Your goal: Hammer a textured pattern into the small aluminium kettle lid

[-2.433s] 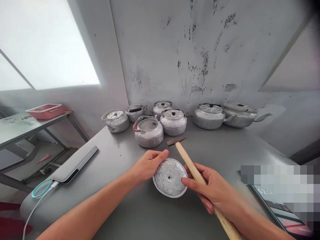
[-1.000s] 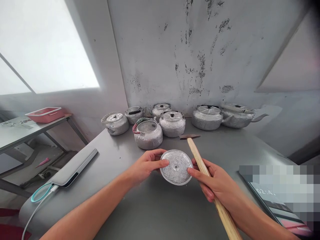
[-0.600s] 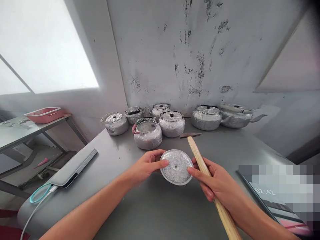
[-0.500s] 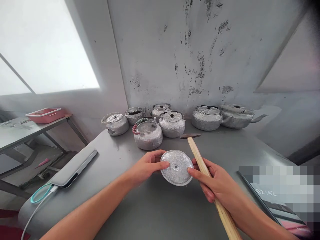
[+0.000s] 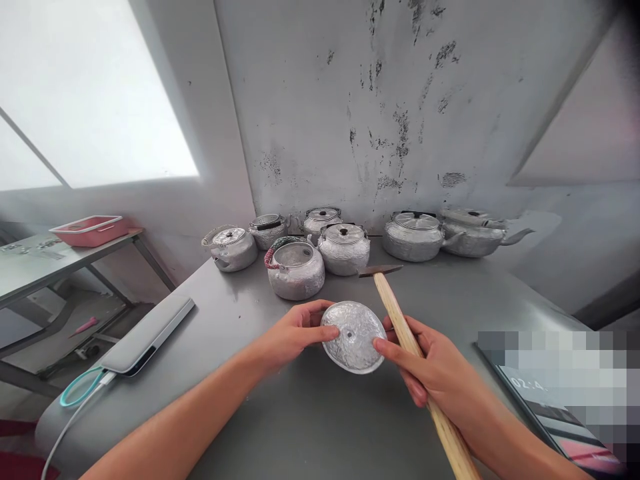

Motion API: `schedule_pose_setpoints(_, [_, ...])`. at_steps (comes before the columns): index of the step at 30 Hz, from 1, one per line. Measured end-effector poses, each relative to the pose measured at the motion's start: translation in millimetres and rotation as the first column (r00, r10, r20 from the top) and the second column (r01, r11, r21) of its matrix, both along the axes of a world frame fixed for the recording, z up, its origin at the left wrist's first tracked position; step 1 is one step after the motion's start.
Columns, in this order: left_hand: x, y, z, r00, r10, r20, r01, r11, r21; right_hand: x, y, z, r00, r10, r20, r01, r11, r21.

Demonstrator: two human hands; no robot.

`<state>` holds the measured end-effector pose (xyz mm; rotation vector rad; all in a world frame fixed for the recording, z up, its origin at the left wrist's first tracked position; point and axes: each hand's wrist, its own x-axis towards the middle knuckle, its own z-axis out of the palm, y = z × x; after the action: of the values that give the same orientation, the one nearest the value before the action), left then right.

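Note:
A round, dented silver kettle lid [image 5: 356, 357] with a small hole in its middle is held above the grey table. My left hand [image 5: 300, 337] pinches its left edge, thumb on the face and fingers behind. Against the right edge rests the thumb of my right hand [image 5: 430, 360], whose palm and fingers also grip the wooden handle of a hammer [image 5: 400, 320]. The hammer's dark metal head points away from me, beyond the lid. Closest behind the lid stands a lidless silver kettle [image 5: 297, 277] with a red and green wrapped handle.
Several more silver kettles [image 5: 345, 257] line the table [image 5: 300, 420] along the stained wall. At left lies a grey power bank [image 5: 150, 337] with a cable. A phone or tablet [image 5: 545, 407] lies at right. A pink basket [image 5: 93, 231] sits on a side table.
The lid has tilted slightly in my hands, and its lower edge has moved a little. Both hands keep their grip, and the hammer has barely shifted.

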<state>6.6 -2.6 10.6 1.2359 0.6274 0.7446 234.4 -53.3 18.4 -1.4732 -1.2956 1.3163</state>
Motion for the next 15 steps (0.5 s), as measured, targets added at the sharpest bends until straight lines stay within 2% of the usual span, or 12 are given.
schedule_pose_setpoints(8, [1.5,-0.4,2.0,1.000,-0.002,-0.029,0.001,1.000,-0.030,-2.0,-2.5,7.2,1.000,-0.019,-0.021,0.019,0.999,-0.032])
schedule_pose_setpoints(15, [-0.6,0.1,2.6,0.998,0.017,-0.069,-0.017,1.000,-0.002,-1.8,-1.2,5.6,0.999,-0.024,-0.029,0.023,0.999,-0.046])
